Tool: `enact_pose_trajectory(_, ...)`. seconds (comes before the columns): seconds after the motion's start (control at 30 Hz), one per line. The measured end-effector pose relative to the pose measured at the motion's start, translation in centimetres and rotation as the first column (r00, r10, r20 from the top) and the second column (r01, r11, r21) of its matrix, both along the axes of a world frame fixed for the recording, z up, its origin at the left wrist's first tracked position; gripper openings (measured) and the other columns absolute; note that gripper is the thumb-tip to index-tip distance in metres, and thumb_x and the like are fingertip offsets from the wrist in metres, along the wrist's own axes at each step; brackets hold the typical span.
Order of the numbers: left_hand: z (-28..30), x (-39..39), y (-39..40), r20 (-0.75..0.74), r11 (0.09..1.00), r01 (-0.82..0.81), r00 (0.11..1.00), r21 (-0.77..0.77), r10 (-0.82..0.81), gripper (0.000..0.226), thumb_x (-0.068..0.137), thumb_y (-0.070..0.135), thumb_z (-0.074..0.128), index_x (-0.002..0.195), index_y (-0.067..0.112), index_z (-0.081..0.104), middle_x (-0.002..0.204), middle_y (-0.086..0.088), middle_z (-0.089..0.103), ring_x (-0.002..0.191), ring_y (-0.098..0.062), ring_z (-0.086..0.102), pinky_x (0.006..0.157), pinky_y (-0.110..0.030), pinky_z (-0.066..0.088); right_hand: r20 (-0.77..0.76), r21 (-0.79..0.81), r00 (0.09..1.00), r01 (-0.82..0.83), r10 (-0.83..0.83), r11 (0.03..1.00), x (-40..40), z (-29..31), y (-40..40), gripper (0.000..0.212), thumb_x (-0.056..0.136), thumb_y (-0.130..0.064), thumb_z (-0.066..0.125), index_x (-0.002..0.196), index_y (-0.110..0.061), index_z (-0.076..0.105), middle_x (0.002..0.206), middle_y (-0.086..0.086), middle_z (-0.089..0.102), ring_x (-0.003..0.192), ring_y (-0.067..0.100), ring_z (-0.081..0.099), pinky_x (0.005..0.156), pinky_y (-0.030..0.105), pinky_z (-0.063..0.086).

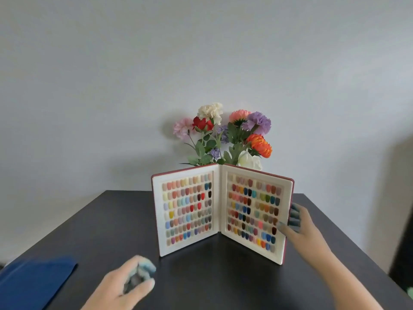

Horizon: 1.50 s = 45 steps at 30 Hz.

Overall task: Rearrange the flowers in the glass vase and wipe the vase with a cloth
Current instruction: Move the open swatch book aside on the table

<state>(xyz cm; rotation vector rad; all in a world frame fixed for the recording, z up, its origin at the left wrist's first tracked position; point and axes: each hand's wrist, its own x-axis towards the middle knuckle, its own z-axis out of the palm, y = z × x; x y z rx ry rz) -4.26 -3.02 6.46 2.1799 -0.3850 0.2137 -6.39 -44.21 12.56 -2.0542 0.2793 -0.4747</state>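
A bunch of mixed flowers (225, 135), red, white, pink, purple and orange, rises at the far side of the dark table (111, 220). The glass vase is hidden behind an open nail-colour sample book (221, 211) standing upright in front of it. My right hand (297, 222) grips the book's right edge, thumb on the inner page and fingers behind the cover. My left hand (131, 285) hovers low over the near table, blurred, with its fingers curled and nothing visibly in it. A folded blue cloth (35, 280) lies at the near left of the table.
A plain grey wall stands right behind the table. A dark object (402, 220) stands off the table's right edge, with a small green thing (410, 293) below it.
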Motion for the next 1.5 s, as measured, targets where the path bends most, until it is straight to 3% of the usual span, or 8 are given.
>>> enact_pose_trajectory(0.03,0.4,-1.5,-0.8,0.024,0.999,0.048,0.999,-0.022,-0.047,0.022,0.084,0.031,0.069,0.100,0.041,0.059,0.091,0.009,0.066,0.074,-0.006,0.061,0.063,-0.011,0.044,-0.020,0.011,1.000,0.000,0.001,1.000,0.3,-0.7,0.2,0.060,0.087,-0.021,0.068,0.136,-0.025,0.032,0.117,-0.006,0.055,0.100,0.017,0.057,0.084,0.046,0.053)
enact_pose_trajectory(0.17,1.8,2.0,-4.4,0.143,0.958,-0.193,0.964,-0.213,0.226,0.033,0.082,0.021,0.072,0.104,0.034,0.052,0.104,0.014,0.060,0.089,-0.006,0.061,0.060,-0.010,0.045,-0.041,0.047,0.999,0.020,-0.018,0.999,0.9,-2.9,0.8,0.054,0.091,-0.016,0.063,0.135,-0.025,0.033,0.124,-0.002,0.057,0.102,0.021,0.060,0.076,0.041,0.053)
enact_pose_trajectory(0.33,-0.9,5.0,-6.5,0.045,0.898,-0.236,0.961,-0.372,0.271,0.070,0.078,0.015,0.077,0.127,0.040,0.034,0.126,0.014,0.047,0.103,-0.006,0.057,0.074,-0.015,0.048,-0.077,0.074,0.997,0.024,-0.018,0.997,0.7,-4.9,0.7,0.050,0.091,-0.011,0.062,0.132,-0.025,0.038,0.129,0.001,0.057,0.114,0.028,0.058,0.084,0.047,0.053)
enact_pose_trajectory(0.63,-2.4,7.8,-5.3,-0.068,0.935,-0.289,0.957,-0.206,0.281,0.069,0.086,0.011,0.069,0.135,0.041,0.031,0.109,0.018,0.054,0.088,0.004,0.057,0.066,-0.015,0.045,-0.140,0.048,0.990,-0.012,0.019,0.999,0.3,-7.0,0.3,0.045,0.092,-0.012,0.062,0.119,-0.040,0.040,0.130,0.003,0.059,0.107,0.024,0.056,0.084,0.044,0.050)
enact_pose_trajectory(0.8,-2.3,8.8,-4.5,-0.024,0.967,-0.245,0.969,-0.076,0.244,0.058,0.087,0.014,0.067,0.109,0.053,0.031,0.100,0.026,0.052,0.087,0.001,0.058,0.060,-0.014,0.042,-0.131,0.033,0.989,-0.063,0.066,0.997,0.9,-7.6,2.1,0.048,0.091,-0.012,0.063,0.123,-0.039,0.041,0.132,0.003,0.059,0.114,0.030,0.057,0.081,0.043,0.051)
enact_pose_trajectory(1.03,-2.7,10.9,1.4,0.005,0.933,-0.354,0.935,-0.055,0.355,0.056,0.089,0.011,0.065,0.127,0.037,0.033,0.113,0.015,0.051,0.095,-0.009,0.057,0.070,-0.022,0.046,-0.128,0.021,0.979,-0.154,0.156,0.988,5.8,-8.4,7.6,0.058,0.091,-0.013,0.063,0.136,-0.037,0.036,0.136,0.001,0.055,0.121,0.030,0.054,0.089,0.048,0.051)
enact_pose_trajectory(1.2,-2.7,14.0,6.8,0.025,0.892,-0.450,0.892,-0.044,0.451,0.055,0.088,0.011,0.065,0.125,0.037,0.033,0.113,0.014,0.051,0.094,-0.008,0.056,0.074,-0.029,0.047,-0.122,0.027,0.970,-0.208,0.210,0.978,11.6,-8.9,13.1,0.064,0.093,-0.014,0.061,0.143,-0.036,0.028,0.135,0.000,0.056,0.119,0.028,0.055,0.088,0.046,0.052)
enact_pose_trajectory(1.5,-2.5,20.7,13.0,0.016,0.830,-0.553,0.831,-0.068,0.555,0.053,0.088,0.008,0.065,0.119,0.037,0.035,0.109,0.012,0.053,0.091,-0.008,0.056,0.066,-0.022,0.044,-0.057,0.026,0.981,-0.182,0.184,0.983,21.5,-9.4,20.7,0.055,0.094,-0.009,0.055,0.138,-0.033,0.032,0.130,0.004,0.060,0.108,0.029,0.061,0.082,0.044,0.055)
